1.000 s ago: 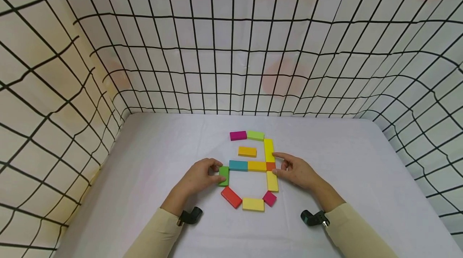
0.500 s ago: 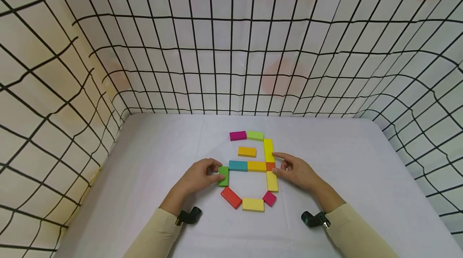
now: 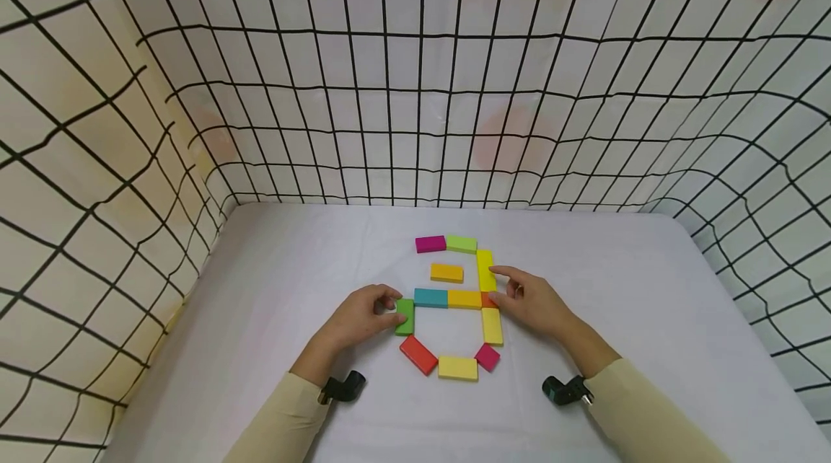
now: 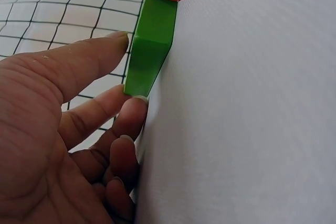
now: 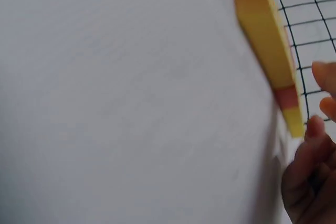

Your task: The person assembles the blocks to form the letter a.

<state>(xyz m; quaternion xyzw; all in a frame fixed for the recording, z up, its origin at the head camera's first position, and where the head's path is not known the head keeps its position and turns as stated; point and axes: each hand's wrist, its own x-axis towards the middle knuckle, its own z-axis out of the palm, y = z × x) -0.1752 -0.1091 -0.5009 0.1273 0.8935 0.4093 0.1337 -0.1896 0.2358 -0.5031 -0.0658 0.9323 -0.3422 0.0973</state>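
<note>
In the head view my left hand (image 3: 357,315) rests beside a green block (image 3: 405,317). Its thumb lies over that block's top, and the other fingers touch its far end in the left wrist view. Across the layout, my right hand (image 3: 535,304) has thumb and index finger spread. The thumb is over a small orange block (image 3: 488,299), partly covering it; the index tip is at a long yellow block (image 3: 485,270). Whether either fingertip presses cannot be told. Below them lies a pale yellow block (image 3: 493,327). My right fingers (image 5: 315,127) show apart from the blocks in the right wrist view.
A blue block (image 3: 431,298) and a yellow-orange block (image 3: 464,299) form the middle bar. A red block (image 3: 418,355), pale yellow block (image 3: 457,368) and crimson block (image 3: 487,357) close the loop. Magenta (image 3: 431,244), lime (image 3: 462,244) and loose orange-yellow (image 3: 446,272) blocks lie behind. Black netting (image 3: 415,88) surrounds.
My right hand has shifted slightly away from me, its thumb going from below the orange block to over it. My left hand and the blocks have kept their arrangement.
</note>
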